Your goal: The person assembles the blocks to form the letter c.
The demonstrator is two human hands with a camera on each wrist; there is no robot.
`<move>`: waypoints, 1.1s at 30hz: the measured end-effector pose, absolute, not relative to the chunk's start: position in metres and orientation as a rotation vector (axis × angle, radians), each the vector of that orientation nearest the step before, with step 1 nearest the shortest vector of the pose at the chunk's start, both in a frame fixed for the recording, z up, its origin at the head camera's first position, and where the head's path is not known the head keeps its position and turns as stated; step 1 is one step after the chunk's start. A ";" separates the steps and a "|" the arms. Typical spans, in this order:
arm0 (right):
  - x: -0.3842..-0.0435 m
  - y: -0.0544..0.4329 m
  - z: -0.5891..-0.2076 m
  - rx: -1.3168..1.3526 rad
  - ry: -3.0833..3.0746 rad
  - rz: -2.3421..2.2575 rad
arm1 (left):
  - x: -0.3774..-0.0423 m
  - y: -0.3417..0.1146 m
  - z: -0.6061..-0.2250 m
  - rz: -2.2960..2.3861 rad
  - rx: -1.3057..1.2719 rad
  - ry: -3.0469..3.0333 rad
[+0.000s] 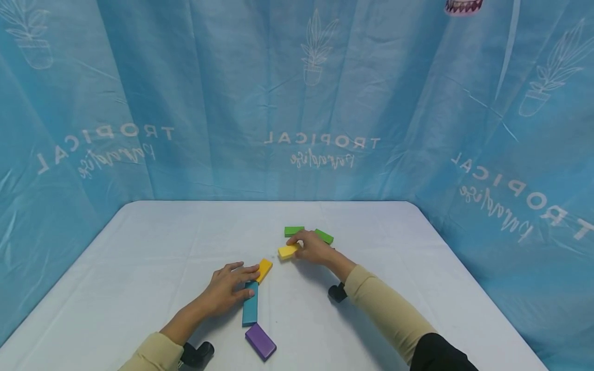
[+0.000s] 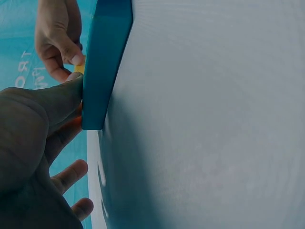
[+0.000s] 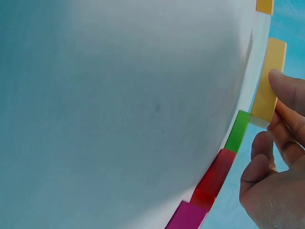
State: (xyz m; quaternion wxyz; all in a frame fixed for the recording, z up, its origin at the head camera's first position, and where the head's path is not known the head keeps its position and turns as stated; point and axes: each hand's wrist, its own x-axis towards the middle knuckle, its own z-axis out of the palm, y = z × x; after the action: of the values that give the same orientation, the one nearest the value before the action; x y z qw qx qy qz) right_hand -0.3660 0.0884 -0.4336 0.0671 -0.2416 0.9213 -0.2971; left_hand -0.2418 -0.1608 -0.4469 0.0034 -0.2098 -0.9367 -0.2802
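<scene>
The left hand (image 1: 225, 291), fingers spread, touches the teal block (image 1: 250, 310) and an orange block (image 1: 265, 269) at its far end; beyond it, the right hand (image 1: 313, 247) pinches a yellow block (image 1: 287, 252).

Head view: bright, soft light, mostly sharp; diffuse shadow on the table (image 1: 380, 237) at 5 o'clock, beside the right sleeve (image 1: 389, 312). Left wrist: dim, bluish, soft shadow from the teal block (image 2: 106, 67) toward 6. Right wrist: hazy, brightest near 12, bluer toward 9; table edge bows.
</scene>
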 end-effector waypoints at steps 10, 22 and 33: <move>-0.363 0.076 -0.438 -0.645 2.743 -0.902 | -0.241 -0.160 -0.446 -0.880 -0.654 -2.941; -0.360 0.068 -0.440 -0.645 2.753 -0.865 | -0.241 -0.160 -0.445 -0.872 -0.646 -2.944; -0.357 0.067 -0.439 -0.621 2.727 -0.896 | -0.240 -0.160 -0.444 -0.874 -0.627 -2.945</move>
State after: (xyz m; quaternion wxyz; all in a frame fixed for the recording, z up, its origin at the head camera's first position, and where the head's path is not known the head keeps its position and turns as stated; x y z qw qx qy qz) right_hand -0.3569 0.0667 -0.4389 0.1021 -0.2102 0.9237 -0.3036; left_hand -0.2402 -0.1598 -0.4443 0.0030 -0.1998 -0.9393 -0.2788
